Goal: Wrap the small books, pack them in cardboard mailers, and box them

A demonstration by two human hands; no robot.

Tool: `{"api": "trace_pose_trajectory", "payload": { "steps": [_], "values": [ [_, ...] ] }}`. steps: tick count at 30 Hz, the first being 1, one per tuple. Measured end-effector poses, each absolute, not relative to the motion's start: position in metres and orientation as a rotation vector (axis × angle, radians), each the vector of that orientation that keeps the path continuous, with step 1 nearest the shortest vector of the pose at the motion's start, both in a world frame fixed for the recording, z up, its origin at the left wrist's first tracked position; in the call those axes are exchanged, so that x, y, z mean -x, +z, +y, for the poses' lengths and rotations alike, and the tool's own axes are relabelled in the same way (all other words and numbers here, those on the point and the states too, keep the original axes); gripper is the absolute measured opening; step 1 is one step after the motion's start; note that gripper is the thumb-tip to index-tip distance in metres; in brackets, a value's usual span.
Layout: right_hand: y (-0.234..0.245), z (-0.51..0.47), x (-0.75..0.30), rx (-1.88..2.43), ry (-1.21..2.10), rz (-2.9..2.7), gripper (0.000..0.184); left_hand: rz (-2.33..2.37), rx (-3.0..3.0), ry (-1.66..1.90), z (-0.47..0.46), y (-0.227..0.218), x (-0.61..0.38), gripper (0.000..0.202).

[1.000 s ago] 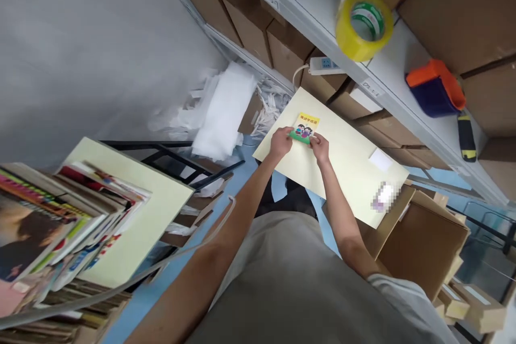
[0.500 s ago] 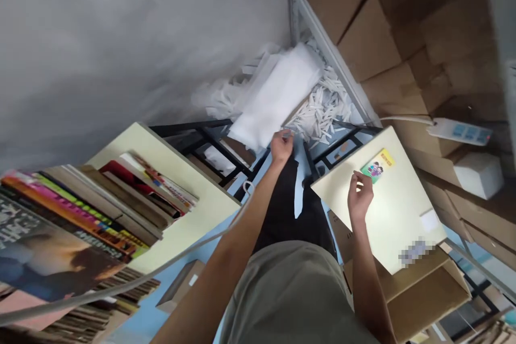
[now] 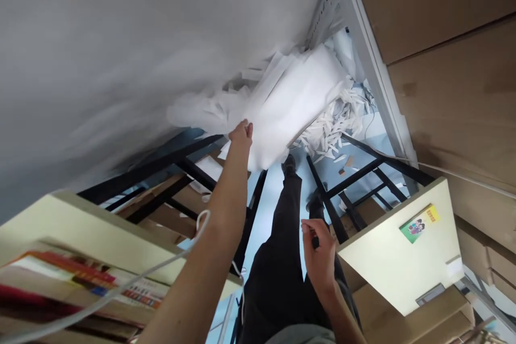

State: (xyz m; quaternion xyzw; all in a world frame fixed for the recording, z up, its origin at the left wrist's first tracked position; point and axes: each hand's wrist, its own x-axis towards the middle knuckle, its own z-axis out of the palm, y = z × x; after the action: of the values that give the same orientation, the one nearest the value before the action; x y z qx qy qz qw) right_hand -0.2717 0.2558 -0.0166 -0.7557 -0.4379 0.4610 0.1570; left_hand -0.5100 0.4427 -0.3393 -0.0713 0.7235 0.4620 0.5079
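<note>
My left hand (image 3: pixel 242 132) reaches forward, its fingers closed at the near left edge of a bundle of white packing sheets (image 3: pixel 300 94), which looks like thin foam. The bundle lies over a heap of shredded paper strips (image 3: pixel 332 126) by the wall. Held low in front of my legs, my right hand (image 3: pixel 320 252) has its fingers curled towards the thumb, and nothing shows between them. Right of it is a pale tabletop (image 3: pixel 403 258) bearing a small green and yellow booklet (image 3: pixel 419 223).
Black metal table frames (image 3: pixel 358 177) stand on both sides of my legs. On the left, blurred books (image 3: pixel 100 279) rest on another pale tabletop (image 3: pixel 121 226), with a white cable (image 3: pixel 121 285) across it. Large cardboard boxes (image 3: pixel 451 97) line the right behind a grey metal post (image 3: pixel 379 64).
I have come closer to the white sheets. My left hand has shifted left onto their edge. My right hand has moved from above the booklet to in front of my legs.
</note>
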Motion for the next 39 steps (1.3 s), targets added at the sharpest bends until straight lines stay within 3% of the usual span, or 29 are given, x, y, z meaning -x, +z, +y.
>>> {"api": "trace_pose_trajectory", "payload": {
  "steps": [3, 7, 11, 13, 19, 23, 26, 29, 32, 39],
  "values": [
    [-0.035, 0.275, 0.268, 2.157, 1.363, -1.172, 0.025, 1.766, 0.304, 1.138, 0.445, -0.318, 0.500, 0.042],
    [-0.066, 0.331, 0.273, 2.053, 1.546, -0.971, 0.037, 1.598, 0.139, 1.176, 0.420, -0.245, 0.475, 0.042],
    [-0.085, 0.390, 0.286, 1.864, 1.742, -0.647, 0.070, 1.449, -0.105, 1.070, 0.372, -0.159, 0.426, 0.034],
    [-0.083, 0.407, 0.284, 1.845, 1.716, -0.588, 0.078, 1.344, -0.147, 0.964, 0.345, -0.123, 0.396, 0.026],
    [-0.035, 0.382, 0.214, 1.834, 1.428, -0.644, 0.055, 1.221, -0.256, 0.626, 0.274, -0.053, 0.346, 0.050],
    [0.017, 0.326, 0.140, 1.816, 1.276, -0.599, 0.055, 1.008, -0.498, 0.449, 0.258, -0.009, 0.342, 0.080],
    [0.054, 0.272, 0.084, 1.892, 1.074, -0.608, 0.050, 0.924, -0.700, 0.485, 0.255, 0.021, 0.307, 0.081],
    [0.074, 0.211, 0.033, 1.987, 0.934, -0.617, 0.047, 0.958, -0.774, 0.464, 0.242, 0.036, 0.232, 0.073],
    [0.073, 0.148, -0.013, 2.054, 0.843, -0.548, 0.049, 1.055, -0.850, 0.467, 0.219, 0.033, 0.143, 0.051],
    [0.016, 0.043, -0.086, 2.132, 0.668, -0.312, 0.052, 1.200, -1.304, 0.317, 0.177, -0.008, 0.015, 0.020]
  ]
}}
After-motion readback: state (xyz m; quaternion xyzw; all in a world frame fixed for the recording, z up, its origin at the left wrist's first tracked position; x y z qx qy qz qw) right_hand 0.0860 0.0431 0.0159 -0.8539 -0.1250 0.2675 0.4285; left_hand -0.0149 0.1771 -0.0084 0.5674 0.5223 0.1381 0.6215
